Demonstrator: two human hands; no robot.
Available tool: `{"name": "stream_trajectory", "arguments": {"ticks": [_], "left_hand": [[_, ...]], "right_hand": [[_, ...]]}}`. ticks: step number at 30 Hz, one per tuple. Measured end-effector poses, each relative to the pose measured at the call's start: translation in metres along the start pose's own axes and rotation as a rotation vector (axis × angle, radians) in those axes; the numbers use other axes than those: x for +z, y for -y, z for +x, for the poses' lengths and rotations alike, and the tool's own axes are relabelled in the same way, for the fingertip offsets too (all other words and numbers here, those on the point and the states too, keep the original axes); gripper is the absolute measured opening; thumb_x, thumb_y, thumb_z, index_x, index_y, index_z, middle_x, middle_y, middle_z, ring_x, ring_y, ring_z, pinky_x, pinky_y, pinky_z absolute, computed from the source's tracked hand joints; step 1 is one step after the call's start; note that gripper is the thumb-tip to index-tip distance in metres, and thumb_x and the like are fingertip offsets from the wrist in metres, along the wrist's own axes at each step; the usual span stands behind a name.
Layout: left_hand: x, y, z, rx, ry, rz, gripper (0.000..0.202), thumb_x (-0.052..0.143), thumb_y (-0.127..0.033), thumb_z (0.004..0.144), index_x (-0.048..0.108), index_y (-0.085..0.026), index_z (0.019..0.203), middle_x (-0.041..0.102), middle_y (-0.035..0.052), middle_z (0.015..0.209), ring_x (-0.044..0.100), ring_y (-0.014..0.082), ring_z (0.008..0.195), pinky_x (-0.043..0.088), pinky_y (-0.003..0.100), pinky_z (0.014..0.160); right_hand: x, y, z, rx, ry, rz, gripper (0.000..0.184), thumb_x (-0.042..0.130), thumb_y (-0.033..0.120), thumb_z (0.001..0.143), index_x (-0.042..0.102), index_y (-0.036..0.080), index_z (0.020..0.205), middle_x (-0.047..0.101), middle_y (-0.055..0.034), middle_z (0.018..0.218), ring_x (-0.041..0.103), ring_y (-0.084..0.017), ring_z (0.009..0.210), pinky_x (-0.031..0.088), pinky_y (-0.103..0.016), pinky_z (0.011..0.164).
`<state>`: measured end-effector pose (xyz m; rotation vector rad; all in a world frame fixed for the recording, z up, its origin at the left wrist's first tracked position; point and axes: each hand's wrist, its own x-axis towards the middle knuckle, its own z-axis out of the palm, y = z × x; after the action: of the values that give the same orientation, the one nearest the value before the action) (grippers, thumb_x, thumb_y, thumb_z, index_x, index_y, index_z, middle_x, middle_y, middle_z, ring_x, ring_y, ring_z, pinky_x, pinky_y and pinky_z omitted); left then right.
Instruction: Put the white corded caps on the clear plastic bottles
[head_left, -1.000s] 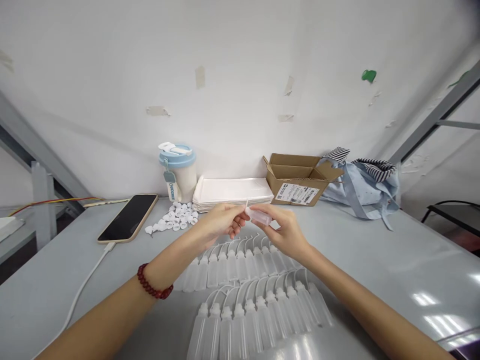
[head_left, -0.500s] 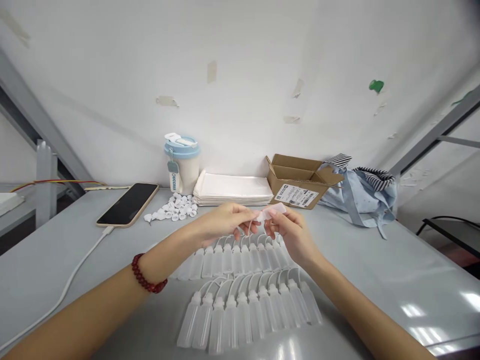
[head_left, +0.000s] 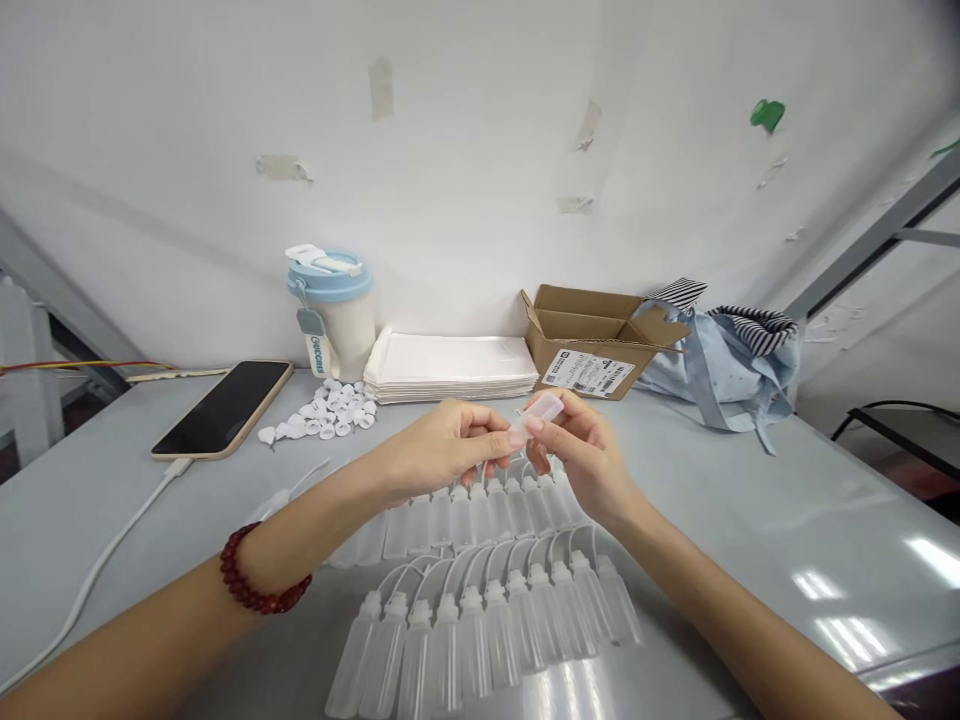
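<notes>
A small translucent squeeze bottle [head_left: 545, 406] is held tilted above the table. My right hand [head_left: 581, 440] grips its body between thumb and fingers. My left hand [head_left: 454, 445] is closed in a pinch at the bottle's neck end, and its fingers hide most of that end. Beneath my hands lie two rows of similar bottles with thin bent tubes: a front row [head_left: 472, 640] and a back row [head_left: 450, 522], partly hidden by my left hand and forearm. A pile of small white caps [head_left: 330, 410] sits left of my hands.
A phone [head_left: 223, 410] with a white charging cable lies at left. Along the wall stand a blue-lidded cup [head_left: 349, 320], a stack of white envelopes [head_left: 454, 365], an open cardboard box [head_left: 592, 360] and a light blue cloth bag [head_left: 720, 370]. The grey table [head_left: 735, 520] reaches right.
The bottle has turned in my right hand, its base now pointing more upward. My left fingers have shifted at its neck end. The whole view has moved slightly with my head.
</notes>
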<state>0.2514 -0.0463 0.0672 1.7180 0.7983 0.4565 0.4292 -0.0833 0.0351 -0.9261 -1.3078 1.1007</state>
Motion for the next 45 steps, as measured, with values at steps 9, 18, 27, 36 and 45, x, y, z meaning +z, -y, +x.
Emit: {"name": "stream_trajectory", "arguments": {"ticks": [9, 18, 27, 36, 45], "left_hand": [[0.004, 0.002, -0.002, 0.147, -0.167, 0.278, 0.026, 0.057, -0.043, 0.083, 0.056, -0.019, 0.072, 0.054, -0.0023, 0.062, 0.048, 0.012, 0.055, 0.038, 0.022, 0.049], [-0.001, 0.009, 0.004, 0.332, -0.343, 0.702, 0.027, 0.05, -0.042, 0.086, 0.059, -0.018, 0.079, 0.063, 0.0092, 0.088, 0.056, 0.0266, 0.091, 0.04, 0.038, 0.082], [-0.07, -0.026, -0.028, -0.04, -0.506, 0.792, 0.037, 0.045, -0.055, 0.087, 0.065, -0.024, 0.092, 0.068, 0.001, 0.093, 0.06, 0.0227, 0.075, 0.04, 0.029, 0.061], [-0.095, -0.038, -0.056, -0.047, -0.384, 0.879, 0.032, 0.046, -0.05, 0.09, 0.067, -0.025, 0.094, 0.069, -0.0024, 0.092, 0.058, 0.0194, 0.081, 0.039, 0.026, 0.068], [-0.108, -0.029, -0.054, 0.008, -0.358, 0.925, 0.031, 0.049, -0.051, 0.086, 0.069, -0.028, 0.093, 0.071, -0.0041, 0.09, 0.061, 0.0192, 0.08, 0.041, 0.026, 0.065]], "right_hand": [[-0.003, 0.003, 0.0, 0.064, 0.005, 0.01, 0.024, 0.069, 0.037, 0.077, 0.052, 0.02, 0.07, 0.044, 0.0102, 0.047, 0.044, -0.007, 0.034, 0.031, -0.021, 0.037], [-0.012, -0.003, 0.01, 0.066, -0.136, -0.157, 0.033, 0.063, 0.043, 0.08, 0.042, 0.023, 0.065, 0.035, 0.0119, 0.042, 0.042, -0.009, 0.033, 0.031, -0.022, 0.037], [-0.075, -0.024, 0.042, -0.046, -0.311, -0.643, 0.033, 0.069, 0.049, 0.073, 0.056, 0.02, 0.085, 0.068, -0.0027, 0.069, 0.06, -0.019, 0.062, 0.044, -0.032, 0.062], [-0.081, -0.02, 0.041, -0.028, -0.021, -0.91, 0.028, 0.076, 0.04, 0.066, 0.065, 0.02, 0.08, 0.069, -0.003, 0.079, 0.057, -0.018, 0.068, 0.043, -0.029, 0.063], [-0.066, -0.023, 0.035, 0.004, 0.237, -1.041, 0.013, 0.069, 0.033, 0.074, 0.07, 0.02, 0.078, 0.07, -0.0015, 0.078, 0.058, -0.016, 0.068, 0.042, -0.025, 0.06]]}}
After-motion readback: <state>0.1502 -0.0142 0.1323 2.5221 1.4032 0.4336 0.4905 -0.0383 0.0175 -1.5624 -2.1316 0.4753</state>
